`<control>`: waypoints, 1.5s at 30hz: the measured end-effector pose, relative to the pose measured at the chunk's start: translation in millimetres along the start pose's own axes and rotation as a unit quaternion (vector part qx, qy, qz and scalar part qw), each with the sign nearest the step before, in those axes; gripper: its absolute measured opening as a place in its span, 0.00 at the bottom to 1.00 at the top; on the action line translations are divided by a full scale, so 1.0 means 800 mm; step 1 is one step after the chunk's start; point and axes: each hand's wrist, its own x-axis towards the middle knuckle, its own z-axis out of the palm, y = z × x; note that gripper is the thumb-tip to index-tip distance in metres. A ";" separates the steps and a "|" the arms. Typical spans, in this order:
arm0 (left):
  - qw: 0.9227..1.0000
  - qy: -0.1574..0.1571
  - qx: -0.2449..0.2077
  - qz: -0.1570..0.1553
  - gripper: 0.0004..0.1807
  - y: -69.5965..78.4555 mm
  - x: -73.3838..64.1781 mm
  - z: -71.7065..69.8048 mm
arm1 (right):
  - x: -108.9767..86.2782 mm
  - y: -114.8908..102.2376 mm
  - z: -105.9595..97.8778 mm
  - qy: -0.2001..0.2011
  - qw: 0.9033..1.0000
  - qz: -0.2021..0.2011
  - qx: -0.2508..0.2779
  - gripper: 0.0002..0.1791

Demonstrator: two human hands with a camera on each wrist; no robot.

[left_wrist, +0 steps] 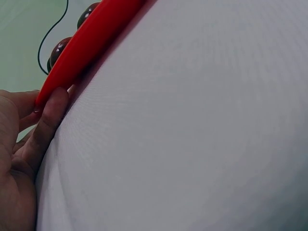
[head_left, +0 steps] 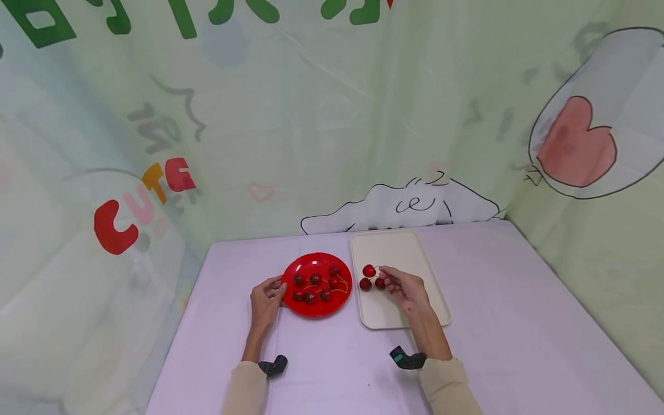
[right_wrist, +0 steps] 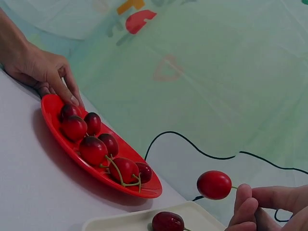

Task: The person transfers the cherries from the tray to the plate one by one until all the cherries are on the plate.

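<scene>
My left hand (head_left: 267, 297) pinches the left rim of a round red plate (head_left: 317, 262), thumb above and fingers below, as the left wrist view shows. Several dark red cherries (right_wrist: 93, 150) with green stems lie on that plate. My right hand (head_left: 407, 288) is over the cream tray (head_left: 391, 248) and pinches the stem of one cherry (right_wrist: 214, 185) between thumb and fingers. That fruit hangs free of the tray in the right wrist view. Below it, another cherry (head_left: 365, 284) lies on the tray, with one more (head_left: 380, 283) partly behind my fingers.
Plate and tray stand side by side on a table with a pale lilac cloth (head_left: 321, 369). A printed curtain (head_left: 290, 144) hangs behind the table's back edge and along both sides. Each wrist wears a black device (head_left: 408, 359).
</scene>
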 end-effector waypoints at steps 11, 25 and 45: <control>1.000 -0.001 -0.008 0.017 0.18 0.000 0.002 0.003 | 0.002 -0.001 0.022 -0.007 1.000 0.009 -0.012 0.12; 1.000 -0.002 -0.011 0.002 0.18 0.008 0.007 0.003 | 0.016 0.004 0.054 -0.016 0.999 0.008 -0.041 0.11; 1.000 0.003 -0.010 0.004 0.18 -0.009 0.004 0.001 | 0.021 0.023 0.076 -0.031 0.999 0.019 -0.035 0.08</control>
